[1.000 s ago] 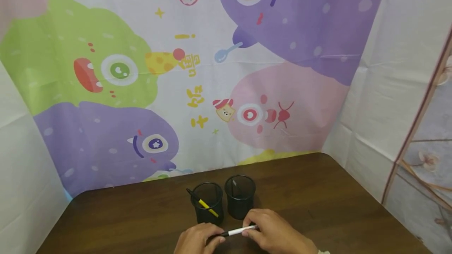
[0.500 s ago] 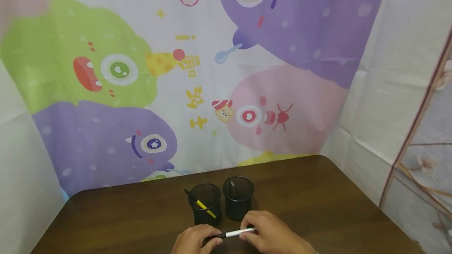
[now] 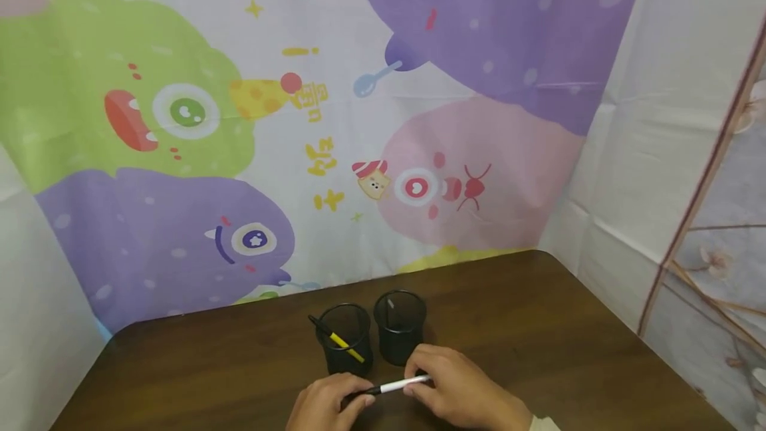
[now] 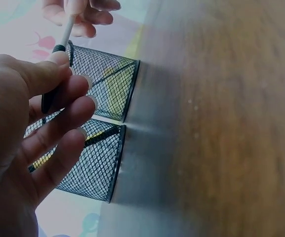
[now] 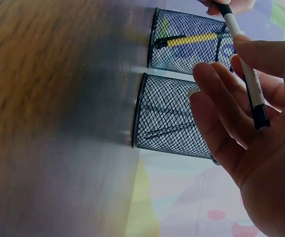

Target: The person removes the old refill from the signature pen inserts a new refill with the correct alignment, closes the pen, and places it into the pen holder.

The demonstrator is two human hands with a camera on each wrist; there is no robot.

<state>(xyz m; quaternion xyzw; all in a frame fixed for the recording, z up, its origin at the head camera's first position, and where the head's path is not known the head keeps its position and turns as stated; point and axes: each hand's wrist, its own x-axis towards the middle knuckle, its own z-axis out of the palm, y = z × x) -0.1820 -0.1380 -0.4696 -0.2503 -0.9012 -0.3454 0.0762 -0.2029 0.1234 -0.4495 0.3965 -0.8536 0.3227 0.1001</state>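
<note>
Both hands hold a white pen with black ends level between them, in front of two black mesh cups. My left hand pinches its black end between thumb and fingers. On the white barrel, near the other end, is the pinch of my right hand. The right wrist view shows the black tail end of the pen sticking out past the thumb, over the palm. In the left wrist view the dark tip pokes out below the left thumb.
The left mesh cup holds a yellow and black pen leaning on its rim. Beside it, the right mesh cup has a dark slim item inside. Both stand on a brown wooden table, with a cartoon-printed cloth behind.
The head view has shifted slightly. Both hands keep the same hold on the pen, and the cups stay in place.
</note>
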